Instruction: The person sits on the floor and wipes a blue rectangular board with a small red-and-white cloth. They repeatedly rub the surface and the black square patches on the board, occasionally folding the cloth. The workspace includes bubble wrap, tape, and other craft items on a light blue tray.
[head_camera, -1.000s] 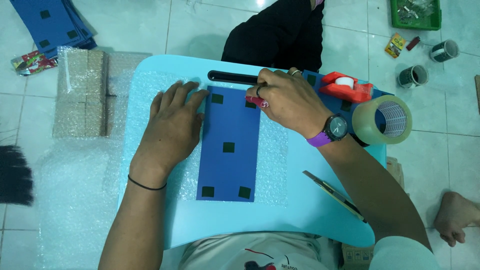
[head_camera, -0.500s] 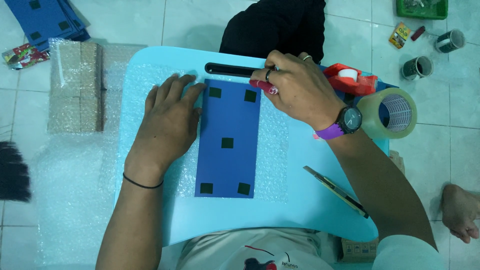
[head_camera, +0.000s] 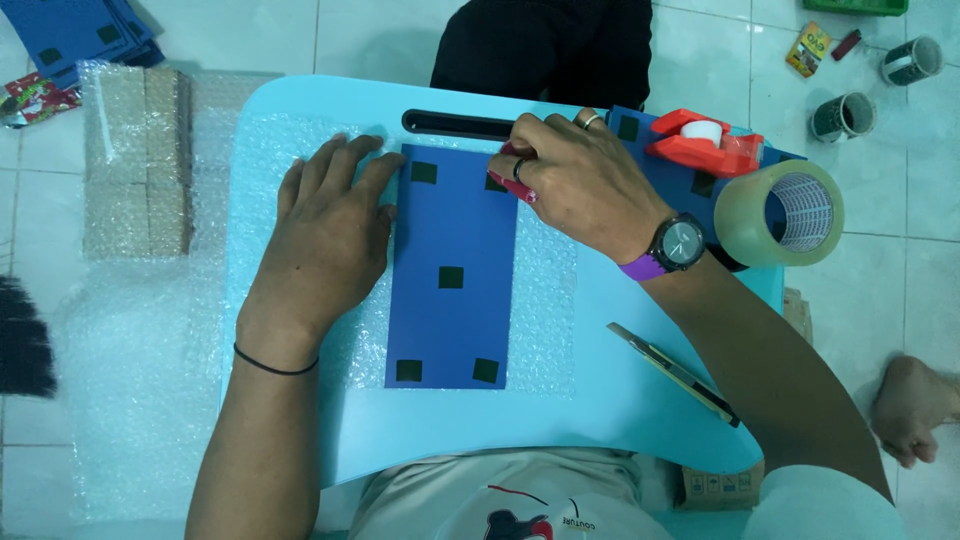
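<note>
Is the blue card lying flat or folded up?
Flat. The blue card lies spread on bubble wrap, all four edges showing, left hand pressing its left edge.

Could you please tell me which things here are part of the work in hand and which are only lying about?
In use:
- blue panel under the left hand
- bubble wrap sheet beneath it
- small red tool in the right hand
- light blue lap table

Lying about:
- clear tape roll
- red tape dispenser
- box cutter
- wrapped parcels
</note>
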